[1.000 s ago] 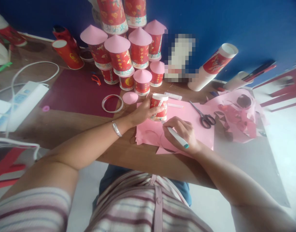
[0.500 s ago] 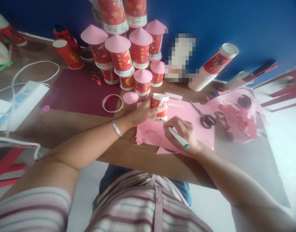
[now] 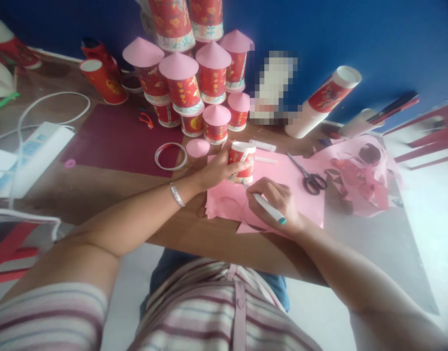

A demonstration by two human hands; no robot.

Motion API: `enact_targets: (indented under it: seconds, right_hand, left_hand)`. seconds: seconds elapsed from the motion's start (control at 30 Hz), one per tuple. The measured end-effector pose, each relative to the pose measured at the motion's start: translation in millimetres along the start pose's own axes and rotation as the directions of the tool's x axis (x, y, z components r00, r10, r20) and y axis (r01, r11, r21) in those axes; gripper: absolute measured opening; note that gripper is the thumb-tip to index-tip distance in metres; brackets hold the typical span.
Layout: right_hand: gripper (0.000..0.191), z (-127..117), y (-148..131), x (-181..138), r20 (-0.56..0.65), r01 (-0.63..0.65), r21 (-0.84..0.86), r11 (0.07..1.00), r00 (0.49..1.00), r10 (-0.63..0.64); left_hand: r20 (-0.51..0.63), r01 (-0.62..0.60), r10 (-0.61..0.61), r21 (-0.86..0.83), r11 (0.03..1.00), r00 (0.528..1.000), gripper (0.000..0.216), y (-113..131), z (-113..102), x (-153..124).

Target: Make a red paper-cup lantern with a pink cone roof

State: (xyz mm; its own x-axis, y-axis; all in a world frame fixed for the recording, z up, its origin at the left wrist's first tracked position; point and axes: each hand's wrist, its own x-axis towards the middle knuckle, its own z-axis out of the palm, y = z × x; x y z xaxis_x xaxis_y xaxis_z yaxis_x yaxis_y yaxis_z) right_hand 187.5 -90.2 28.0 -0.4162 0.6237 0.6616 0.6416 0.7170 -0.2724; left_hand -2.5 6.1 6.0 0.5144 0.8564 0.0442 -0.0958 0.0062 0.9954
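Note:
My left hand is wrapped round a red paper cup with a white rim and a drawn pattern on its white lower band. My right hand grips a white marker with a green end. The marker's tip points at the lower edge of the cup; whether it touches cannot be made out. Beneath both lies a pink paper sheet with curved outlines. Black-handled scissors rest on the sheet to the right. A small pink paper cone lies left of the cup.
Several red cups with pink cone tops stand stacked at the back. Pink paper scraps are heaped at right. A tall stack of paper cups leans back there. At left are a maroon sheet, a tape ring and a power strip.
Almost nothing differs. My right hand and the marker have shifted very slightly by the cup's lower edge, while my left hand keeps its hold.

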Motion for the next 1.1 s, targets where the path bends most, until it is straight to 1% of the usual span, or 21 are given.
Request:
enact_targets:
  seconds: [0.3,0.5,0.67,0.87,1.1]
  right_hand:
    - [0.014,3.4,0.8,-2.0,-0.013,-0.047,0.011,0.999,0.999,0.047]
    - [0.015,2.3,0.8,-1.2,-0.029,-0.05,0.011,0.999,0.998,0.05]
    - [0.015,1.3,0.3,-1.6,-0.015,-0.073,0.013,0.997,0.997,0.074]
    - [0.016,0.3,-0.6,-0.4,-0.038,-0.064,0.017,0.998,0.997,0.064]
    - [0.017,-2.0,-0.6,1.1,-0.031,-0.025,0.036,0.999,0.999,0.026]
  left_hand:
    - [0.003,0.001,-0.001,-0.005,1.0,1.0,0.046,2.5,1.1,-0.2]
    - [0.001,0.004,-0.004,0.004,1.0,1.0,0.047,3.9,0.9,-0.8]
    - [-0.001,0.007,-0.007,-0.001,1.0,1.0,0.047,2.8,0.9,-0.4]
    - [0.0,-0.006,0.006,-0.005,1.0,1.0,0.048,3.9,1.6,0.0]
    - [0.008,-0.003,0.003,-0.004,1.0,1.0,0.046,3.2,0.8,-0.4]
